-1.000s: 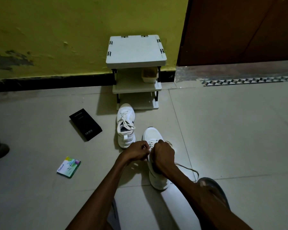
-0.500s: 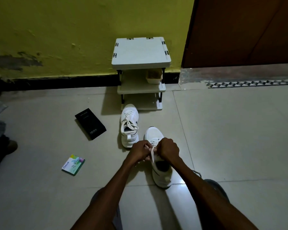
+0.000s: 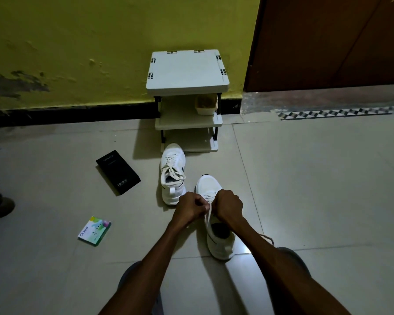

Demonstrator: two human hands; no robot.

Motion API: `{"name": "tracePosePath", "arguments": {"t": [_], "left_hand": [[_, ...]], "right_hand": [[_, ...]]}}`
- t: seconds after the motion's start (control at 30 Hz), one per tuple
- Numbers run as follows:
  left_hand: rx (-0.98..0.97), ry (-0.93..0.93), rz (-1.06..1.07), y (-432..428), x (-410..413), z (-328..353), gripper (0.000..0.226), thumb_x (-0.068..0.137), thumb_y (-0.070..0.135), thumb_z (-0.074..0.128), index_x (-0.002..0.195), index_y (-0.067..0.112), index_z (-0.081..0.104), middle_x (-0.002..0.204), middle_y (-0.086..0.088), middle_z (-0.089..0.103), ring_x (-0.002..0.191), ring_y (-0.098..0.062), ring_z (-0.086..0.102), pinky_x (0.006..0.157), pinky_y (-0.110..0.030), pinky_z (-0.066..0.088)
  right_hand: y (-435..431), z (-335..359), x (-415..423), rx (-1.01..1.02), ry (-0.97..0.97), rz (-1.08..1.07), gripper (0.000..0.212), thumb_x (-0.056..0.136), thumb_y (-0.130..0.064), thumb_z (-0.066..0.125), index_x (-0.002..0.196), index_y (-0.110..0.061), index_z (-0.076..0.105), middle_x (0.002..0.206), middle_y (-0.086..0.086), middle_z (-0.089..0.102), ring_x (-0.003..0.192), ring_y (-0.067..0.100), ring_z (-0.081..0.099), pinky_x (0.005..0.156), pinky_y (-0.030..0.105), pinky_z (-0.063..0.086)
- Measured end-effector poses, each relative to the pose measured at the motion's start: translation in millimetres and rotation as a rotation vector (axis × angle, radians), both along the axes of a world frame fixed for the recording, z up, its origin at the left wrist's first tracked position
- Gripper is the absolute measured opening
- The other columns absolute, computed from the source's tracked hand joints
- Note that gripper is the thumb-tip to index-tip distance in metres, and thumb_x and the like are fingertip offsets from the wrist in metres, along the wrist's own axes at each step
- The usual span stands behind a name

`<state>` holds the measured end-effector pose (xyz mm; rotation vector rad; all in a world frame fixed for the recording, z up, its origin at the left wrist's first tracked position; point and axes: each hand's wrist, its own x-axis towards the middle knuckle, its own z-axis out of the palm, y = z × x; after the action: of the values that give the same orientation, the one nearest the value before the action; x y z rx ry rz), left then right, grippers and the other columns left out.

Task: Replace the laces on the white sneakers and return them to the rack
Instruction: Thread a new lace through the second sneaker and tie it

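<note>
A: Laces, why held so? And the left hand [image 3: 190, 209]?

B: Fisted tight on the lace [image 3: 208, 215] of the near sneaker [image 3: 216, 226], right of the laced sneaker [image 3: 172, 173]; right hand [image 3: 228, 208] likewise clenched, likely drawing it snug. Shoe rack [image 3: 187, 71] waits beyond.

One head-worn camera looks forward and down from above the forearms, close over the tiled floor [image 3: 305, 178], facing the yellow wall [image 3: 100, 42].

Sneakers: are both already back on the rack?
No, both sneakers sit on the floor before the rack.
</note>
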<state>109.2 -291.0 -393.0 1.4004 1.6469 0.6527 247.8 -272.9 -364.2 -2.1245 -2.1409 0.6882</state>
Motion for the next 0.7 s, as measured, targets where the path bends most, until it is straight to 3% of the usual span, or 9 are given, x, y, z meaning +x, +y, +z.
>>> {"name": "tracePosePath", "arguments": {"t": [0.1, 0.17, 0.27, 0.4, 0.57, 0.63, 0.7], "left_hand": [[0.012, -0.019, 0.035, -2.4, 3.0, 0.7, 0.007, 0.076, 0.015, 0.078, 0.07, 0.017, 0.076, 0.069, 0.001, 0.073, 0.059, -0.005, 0.064, 0.065, -0.028, 0.055], [0.019, -0.024, 0.064, -3.5, 4.2, -0.1, 0.007, 0.077, 0.014, 0.078, 0.071, 0.016, 0.076, 0.069, 0.001, 0.073, 0.061, -0.004, 0.064, 0.066, -0.027, 0.054], [0.002, -0.032, 0.095, -4.1, 7.2, 1.2, 0.006, 0.078, 0.014, 0.075, 0.072, 0.014, 0.076, 0.072, -0.001, 0.074, 0.065, -0.008, 0.066, 0.068, -0.027, 0.055], [-0.03, -0.037, 0.123, -0.1, 8.7, 1.1, 0.013, 0.08, 0.023, 0.076, 0.071, 0.015, 0.076, 0.068, -0.002, 0.073, 0.064, -0.01, 0.067, 0.069, -0.029, 0.057], [-0.009, -0.044, 0.133, 7.3, 2.0, 7.8, 0.013, 0.076, 0.007, 0.069, 0.066, 0.013, 0.075, 0.063, -0.003, 0.072, 0.069, -0.024, 0.072, 0.076, -0.045, 0.06], [0.025, -0.112, 0.163, 12.2, -1.3, 24.6, 0.021, 0.079, 0.002, 0.067, 0.062, 0.014, 0.072, 0.059, -0.001, 0.07, 0.065, -0.021, 0.07, 0.076, -0.042, 0.059], [0.07, -0.292, 0.283, 22.0, -8.3, 53.6, 0.022, 0.085, -0.004, 0.065, 0.068, 0.009, 0.071, 0.054, 0.004, 0.068, 0.057, -0.008, 0.067, 0.068, -0.03, 0.057]], "right_hand": [[1.8, -0.9, 3.6, -0.027, 0.073, -0.064, 0.018, 0.079, -0.007, 0.056, 0.065, -0.013, 0.046, 0.077, 0.007, 0.058, 0.082, 0.032, 0.065, 0.058, 0.025, 0.038], [5.1, 1.1, 8.5, -0.087, 0.12, -0.059, 0.011, 0.072, -0.009, 0.063, 0.062, -0.011, 0.06, 0.069, 0.004, 0.061, 0.076, 0.029, 0.066, 0.055, 0.024, 0.039], [12.3, 2.4, 14.4, -0.144, 0.212, -0.098, 0.009, 0.07, -0.018, 0.074, 0.076, -0.013, 0.077, 0.08, 0.006, 0.072, 0.08, 0.026, 0.069, 0.067, 0.028, 0.054], [14.3, 3.3, 15.8, -0.213, 0.224, -0.148, 0.035, 0.076, -0.047, 0.075, 0.082, -0.012, 0.071, 0.077, 0.005, 0.064, 0.079, 0.025, 0.066, 0.065, 0.026, 0.045], [12.6, 2.8, 17.9, -0.306, 0.261, -0.26, 0.044, 0.062, -0.044, 0.083, 0.086, -0.012, 0.066, 0.089, 0.007, 0.07, 0.076, 0.021, 0.067, 0.059, 0.026, 0.05], [14.1, 0.0, 20.0, -0.347, 0.301, -0.291, 0.048, 0.055, -0.043, 0.085, 0.084, -0.011, 0.066, 0.088, 0.008, 0.07, 0.076, 0.022, 0.07, 0.06, 0.028, 0.056], [15.4, -3.7, 21.4, -0.365, 0.334, -0.309, 0.046, 0.049, -0.04, 0.085, 0.078, -0.012, 0.062, 0.083, 0.009, 0.067, 0.074, 0.024, 0.07, 0.058, 0.029, 0.058]]}}
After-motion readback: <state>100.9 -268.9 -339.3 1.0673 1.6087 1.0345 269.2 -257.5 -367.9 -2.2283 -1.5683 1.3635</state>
